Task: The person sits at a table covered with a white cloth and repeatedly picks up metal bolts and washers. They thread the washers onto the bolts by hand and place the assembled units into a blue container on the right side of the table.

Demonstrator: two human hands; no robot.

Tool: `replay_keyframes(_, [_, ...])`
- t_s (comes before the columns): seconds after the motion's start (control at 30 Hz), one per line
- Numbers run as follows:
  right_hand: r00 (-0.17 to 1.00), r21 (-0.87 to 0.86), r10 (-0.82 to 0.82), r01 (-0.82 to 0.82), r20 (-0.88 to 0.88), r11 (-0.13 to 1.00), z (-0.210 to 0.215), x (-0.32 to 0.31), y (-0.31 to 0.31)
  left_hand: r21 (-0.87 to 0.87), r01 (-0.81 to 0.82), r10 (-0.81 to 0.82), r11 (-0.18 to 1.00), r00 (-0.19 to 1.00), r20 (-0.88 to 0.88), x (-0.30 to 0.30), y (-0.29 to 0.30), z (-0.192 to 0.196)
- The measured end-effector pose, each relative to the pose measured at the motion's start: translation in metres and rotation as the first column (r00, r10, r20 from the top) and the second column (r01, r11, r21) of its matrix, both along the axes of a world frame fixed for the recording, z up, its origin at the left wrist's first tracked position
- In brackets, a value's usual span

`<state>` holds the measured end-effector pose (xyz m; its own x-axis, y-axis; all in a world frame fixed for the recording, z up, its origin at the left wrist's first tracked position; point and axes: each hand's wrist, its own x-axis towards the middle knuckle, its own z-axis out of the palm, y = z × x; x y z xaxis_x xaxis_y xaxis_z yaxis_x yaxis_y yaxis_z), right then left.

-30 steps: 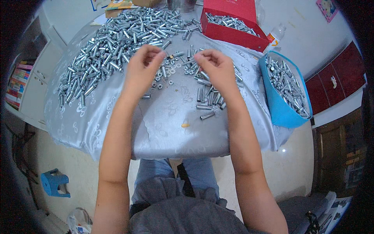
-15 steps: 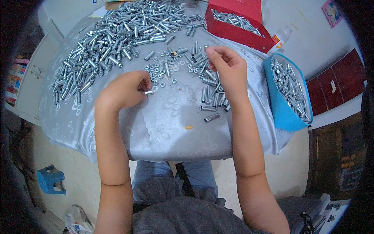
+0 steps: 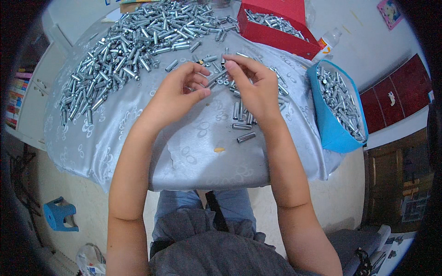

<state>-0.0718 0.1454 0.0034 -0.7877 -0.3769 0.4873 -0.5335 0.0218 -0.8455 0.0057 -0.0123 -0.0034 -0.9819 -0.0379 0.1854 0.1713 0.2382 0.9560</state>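
Over the table, both hands meet around a thin metal bolt (image 3: 218, 78) that slants between them. My right hand (image 3: 252, 83) pinches its upper end between thumb and forefinger. My left hand (image 3: 182, 92) is curled at the lower end, its fingertips closed round a short metal sleeve that they mostly hide. Below the hands lie loose nuts and washers, partly covered. Several loose metal sleeves (image 3: 246, 137) rest beside and under my right hand. A large heap of sleeve anchor bolts (image 3: 133, 46) spreads over the far left of the table.
A red box (image 3: 285, 37) of metal pieces stands at the far right, with a plastic bottle (image 3: 328, 43) beside it. Nearer, a blue container (image 3: 338, 138) holds more metal parts. The grey patterned tablecloth (image 3: 202, 170) drapes over the near edge. A blue stool (image 3: 61, 215) is on the floor at left.
My left hand has moved right and up from beside the nuts to meet my right hand. My right hand has shifted slightly left, and a bolt now shows between them.
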Motion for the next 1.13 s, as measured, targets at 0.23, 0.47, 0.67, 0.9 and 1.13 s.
replay_keyframes(0.23, [0.994, -0.036, -0.085, 0.082, -0.073, 0.996, 0.003, -0.002, 0.005, 0.036, -0.022, 0.021, 0.999, 1.000, 0.005, -0.002, 0.003, 0.000])
replay_keyframes(0.47, [0.905, 0.235, 0.265, -0.193, -0.333, 0.953, -0.003, 0.003, 0.002, 0.201, 0.029, -0.023, 0.979, 0.999, -0.032, -0.001, 0.010, 0.003])
replay_keyframes(0.67, [0.920, 0.101, 0.176, -0.150, -0.351, 0.984, -0.001, 0.009, -0.008, 0.273, -0.129, 0.166, 0.953, 0.979, -0.119, -0.005, 0.005, 0.004])
replay_keyframes(0.9, [0.917, 0.348, 0.176, -0.045, -0.357, 0.937, -0.006, 0.002, 0.000, 0.436, -0.268, 0.330, 0.859, 0.941, -0.073, -0.008, -0.012, 0.006])
replay_keyframes(1.13, [0.738, 0.506, 0.376, -0.055, -0.560, 0.861, -0.029, 0.017, -0.025, 0.646, -0.320, 0.400, 0.693, 0.916, 0.026, -0.017, -0.027, -0.004])
